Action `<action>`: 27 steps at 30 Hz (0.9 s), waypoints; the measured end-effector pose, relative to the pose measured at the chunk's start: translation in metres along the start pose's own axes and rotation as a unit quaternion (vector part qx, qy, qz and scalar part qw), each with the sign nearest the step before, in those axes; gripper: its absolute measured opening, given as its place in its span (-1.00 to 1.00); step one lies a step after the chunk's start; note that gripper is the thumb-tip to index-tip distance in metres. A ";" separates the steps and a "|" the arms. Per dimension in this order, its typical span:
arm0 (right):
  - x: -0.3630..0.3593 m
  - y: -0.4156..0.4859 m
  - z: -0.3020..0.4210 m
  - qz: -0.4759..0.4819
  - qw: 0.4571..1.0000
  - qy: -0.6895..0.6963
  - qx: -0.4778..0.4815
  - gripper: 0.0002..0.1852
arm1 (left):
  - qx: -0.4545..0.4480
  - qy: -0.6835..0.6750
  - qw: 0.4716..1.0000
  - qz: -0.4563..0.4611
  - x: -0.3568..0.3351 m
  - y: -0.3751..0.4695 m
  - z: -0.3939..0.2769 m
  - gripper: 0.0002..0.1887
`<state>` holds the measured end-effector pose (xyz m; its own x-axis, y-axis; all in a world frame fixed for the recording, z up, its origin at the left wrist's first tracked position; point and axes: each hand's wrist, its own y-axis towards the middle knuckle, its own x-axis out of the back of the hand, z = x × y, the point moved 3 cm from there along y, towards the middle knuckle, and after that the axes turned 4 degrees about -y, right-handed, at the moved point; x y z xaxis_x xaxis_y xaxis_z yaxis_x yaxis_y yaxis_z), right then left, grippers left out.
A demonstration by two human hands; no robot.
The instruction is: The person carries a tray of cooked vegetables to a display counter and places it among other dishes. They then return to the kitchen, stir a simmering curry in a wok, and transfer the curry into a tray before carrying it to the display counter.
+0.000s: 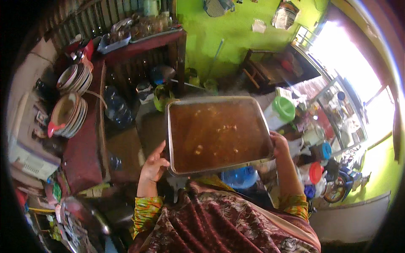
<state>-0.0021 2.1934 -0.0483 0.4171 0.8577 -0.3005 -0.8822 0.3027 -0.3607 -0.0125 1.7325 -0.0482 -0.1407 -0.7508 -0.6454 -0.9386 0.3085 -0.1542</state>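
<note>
A rectangular metal tray spans the space between my hands in front of my body. Brown, broth-like liquid with a few pale bits fills much of it. My left hand is at the tray's near left edge, its fingers against the side and partly hidden behind the rim. On the other side, my right hand grips the right edge near the corner, thumb at the rim. The tray looks roughly level, slightly tilted in view. Both undersides of the grip are hidden.
Stacked plates stand on a dark red table at the left. A clear water bottle lies beyond its edge. To the right are a green-lidded container, a red-lidded jar and a glass case. A wooden chair stands ahead.
</note>
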 end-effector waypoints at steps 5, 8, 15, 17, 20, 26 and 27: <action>-0.030 0.101 0.051 -0.004 1.000 -0.014 0.013 -0.67 | 0.022 0.006 1.000 -0.005 -0.012 0.107 -0.023 -0.21; -0.041 0.168 0.077 -0.013 0.999 -0.032 0.026 -0.72 | 0.026 0.038 0.999 -0.028 -0.019 0.172 -0.044 -0.17; -0.074 0.280 0.131 -0.041 0.999 -0.003 0.027 -0.73 | 0.045 0.034 0.998 0.025 -0.036 0.337 -0.084 -0.21; -0.083 0.304 0.140 -0.070 0.997 0.001 0.034 -0.73 | 0.066 0.039 0.996 0.049 -0.036 0.386 -0.092 -0.20; -0.095 0.345 0.149 -0.116 0.991 0.026 0.056 -0.73 | 0.077 0.062 0.991 0.093 -0.035 0.466 -0.105 -0.18; -0.102 0.410 0.157 -0.199 0.974 0.067 0.086 -0.72 | 0.126 0.036 0.981 0.144 -0.063 0.604 -0.131 -0.21; -0.102 0.423 0.162 -0.210 0.971 0.068 0.088 -0.72 | 0.134 0.038 0.979 0.152 -0.069 0.626 -0.135 -0.21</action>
<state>-0.4530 2.3012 -0.0271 0.7631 0.5832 -0.2783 -0.6462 0.6911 -0.3237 -0.6332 1.8982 0.0010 -0.4323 -0.6388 -0.6364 -0.7350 0.6585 -0.1617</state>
